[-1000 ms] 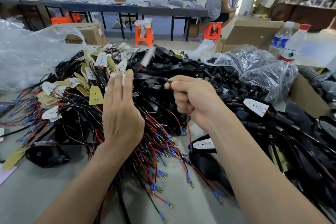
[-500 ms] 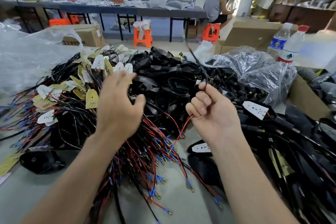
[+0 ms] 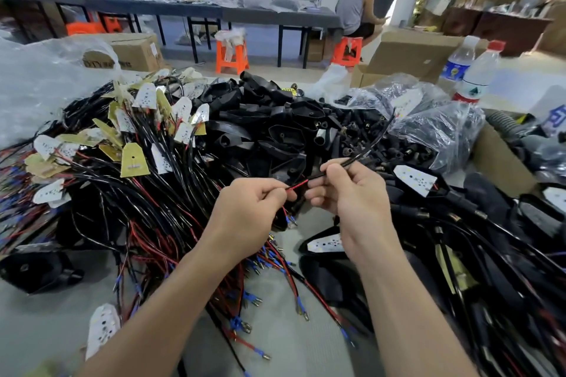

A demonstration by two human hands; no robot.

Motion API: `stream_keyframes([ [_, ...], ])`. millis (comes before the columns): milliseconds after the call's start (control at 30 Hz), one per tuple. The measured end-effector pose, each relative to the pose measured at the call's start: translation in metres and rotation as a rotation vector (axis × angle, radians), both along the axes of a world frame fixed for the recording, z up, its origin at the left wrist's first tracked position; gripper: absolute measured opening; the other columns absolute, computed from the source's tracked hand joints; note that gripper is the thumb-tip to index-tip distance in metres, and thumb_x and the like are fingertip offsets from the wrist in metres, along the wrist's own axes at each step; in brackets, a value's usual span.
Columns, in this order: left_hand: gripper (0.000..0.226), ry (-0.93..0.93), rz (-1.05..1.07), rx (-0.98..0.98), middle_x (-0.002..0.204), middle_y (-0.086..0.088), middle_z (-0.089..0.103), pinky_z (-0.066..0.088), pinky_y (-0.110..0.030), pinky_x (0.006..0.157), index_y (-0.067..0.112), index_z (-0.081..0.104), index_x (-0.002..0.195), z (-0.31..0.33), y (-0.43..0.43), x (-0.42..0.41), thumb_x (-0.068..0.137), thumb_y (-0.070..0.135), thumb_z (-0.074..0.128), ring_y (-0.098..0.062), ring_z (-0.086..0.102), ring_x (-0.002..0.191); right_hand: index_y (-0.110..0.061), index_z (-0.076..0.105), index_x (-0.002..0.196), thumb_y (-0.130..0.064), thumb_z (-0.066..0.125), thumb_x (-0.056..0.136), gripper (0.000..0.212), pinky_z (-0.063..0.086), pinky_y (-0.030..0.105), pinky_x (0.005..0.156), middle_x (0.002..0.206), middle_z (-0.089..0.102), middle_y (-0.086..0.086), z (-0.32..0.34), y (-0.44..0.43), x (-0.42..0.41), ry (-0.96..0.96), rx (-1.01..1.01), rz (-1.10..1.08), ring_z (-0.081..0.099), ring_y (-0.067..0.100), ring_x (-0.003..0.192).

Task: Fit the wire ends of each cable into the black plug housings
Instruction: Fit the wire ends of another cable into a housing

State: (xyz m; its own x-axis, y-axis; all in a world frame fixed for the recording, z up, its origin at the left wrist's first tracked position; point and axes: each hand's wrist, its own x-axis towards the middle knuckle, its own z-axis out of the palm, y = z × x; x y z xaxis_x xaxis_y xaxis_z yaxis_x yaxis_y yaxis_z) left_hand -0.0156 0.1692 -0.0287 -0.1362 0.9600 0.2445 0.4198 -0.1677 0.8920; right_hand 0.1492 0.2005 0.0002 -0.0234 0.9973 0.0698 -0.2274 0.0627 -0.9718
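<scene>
– Cable point(image 3: 372, 144) strung between the hands: right hand point(image 3: 352, 196) pinches the black sheath point(image 3: 318, 175), left hand point(image 3: 254, 208) pinches its red wire point(image 3: 296, 185), knuckles nearly meeting.
– Which way does it run?
– Left-to-right, sheath trailing up to the right. Black plug housings point(image 3: 275, 119) lie heaped just beyond both hands, dead ahead; neither hand clearly nearer, I'd judge.

You hold a black cable point(image 3: 364, 152) in your right hand point(image 3: 352, 193), arcing up rightward; its red wire point(image 3: 297, 184) runs to your left hand point(image 3: 254, 208). Black plug housings point(image 3: 275, 128) lie heaped just behind.
</scene>
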Motion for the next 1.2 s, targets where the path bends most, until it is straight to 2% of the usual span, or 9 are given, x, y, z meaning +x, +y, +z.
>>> stream_keyframes([
  [133,0.025,-0.081,-0.085,-0.058,0.051,0.002,0.055,0.034,-0.03,0.048,0.031,0.08,0.083,0.008,-0.009,0.004,0.088,0.04,0.058,-0.014,0.041,0.048,-0.008,0.057,0.088,-0.004,0.042,0.107,0.023,0.058,0.028,0.052,0.072,0.074,0.013,0.004,-0.003,0.0,0.104,-0.027,-0.002,0.072,0.026,0.058],
  [367,0.025,0.565,0.271,0.091,0.116,0.006,0.074,0.046,-0.023,0.09,0.029,0.077,0.116,0.041,0.028,0.002,0.096,0.028,0.064,-0.012,0.064,0.11,-0.009,0.053,0.09,-0.004,0.038,0.107,0.023,0.052,0.027,0.043,0.067,0.07,0.011,0.004,-0.003,0.002,0.107,-0.011,0.022,0.067,0.024,0.048],
  [533,0.023,1.163,0.273,-0.081,0.108,0.001,0.073,0.038,-0.036,0.083,0.028,0.072,0.11,0.034,0.063,0.018,0.092,0.039,0.065,-0.025,0.065,0.107,-0.009,0.052,0.087,-0.005,0.038,0.107,0.024,0.035,0.022,0.034,0.065,0.066,0.014,-0.001,-0.004,-0.003,0.074,-0.022,0.019,0.055,0.019,0.037],
  [633,0.012,0.975,0.335,-0.001,0.093,0.006,0.075,0.034,-0.031,0.075,0.03,0.075,0.095,0.034,0.067,0.018,0.087,0.026,0.067,-0.02,0.07,0.095,-0.01,0.054,0.091,-0.002,0.044,0.106,0.019,0.051,0.026,0.043,0.065,0.066,0.01,0.0,-0.004,-0.001,0.13,-0.059,0.085,0.065,0.021,0.048],
  [800,0.015,-0.072,0.268,0.128,0.074,0.003,0.074,0.06,-0.044,0.064,0.028,0.064,0.091,0.043,0.049,0.009,0.099,0.016,0.062,-0.027,0.072,0.069,-0.009,0.052,0.096,0.013,0.053,0.096,0.023,0.057,0.027,0.055,0.067,0.064,0.011,0.001,-0.008,-0.001,0.062,-0.005,0.117,0.07,0.023,0.059],
  [900,0.022,-0.547,0.213,0.01,0.06,-0.001,0.066,0.05,-0.032,0.039,0.022,0.062,0.091,0.041,0.029,0.014,0.104,0.01,0.049,-0.023,0.061,0.044,-0.012,0.05,0.094,0.011,0.052,0.095,0.023,0.051,0.025,0.05,0.07,0.066,0.013,0.003,-0.008,-0.003,0.006,0.059,0.101,0.063,0.02,0.054],
  [1000,0.024,-0.489,0.215,-0.032,0.056,-0.004,0.055,0.033,-0.025,0.035,0.021,0.063,0.087,0.024,0.009,0.012,0.102,0.008,0.049,-0.018,0.044,0.039,-0.013,0.049,0.096,0.004,0.046,0.102,0.018,0.055,0.027,0.053,0.073,0.072,0.012,0.004,-0.01,-0.007,0.034,0.064,0.11,0.069,0.023,0.057],
  [1067,0.019,-0.339,0.221,-0.023,0.065,-0.01,0.059,0.039,-0.04,0.041,0.026,0.065,0.087,0.013,-0.004,0.004,0.102,0.018,0.056,-0.027,0.047,0.048,-0.012,0.049,0.098,0.0,0.042,0.106,0.016,0.058,0.028,0.054,0.075,0.073,0.013,0.003,-0.011,-0.008,0.06,0.068,0.11,0.072,0.026,0.059],
  [1200,0.025,-0.08,0.205,-0.008,0.083,-0.006,0.068,0.055,-0.055,0.076,0.03,0.068,0.098,0.005,-0.031,-0.008,0.099,0.043,0.047,-0.03,0.064,0.08,-0.013,0.046,0.099,0.0,0.04,0.107,0.016,0.058,0.031,0.054,0.074,0.071,0.013,0.003,-0.01,-0.008,0.144,0.07,0.097,0.072,0.029,0.059],
])
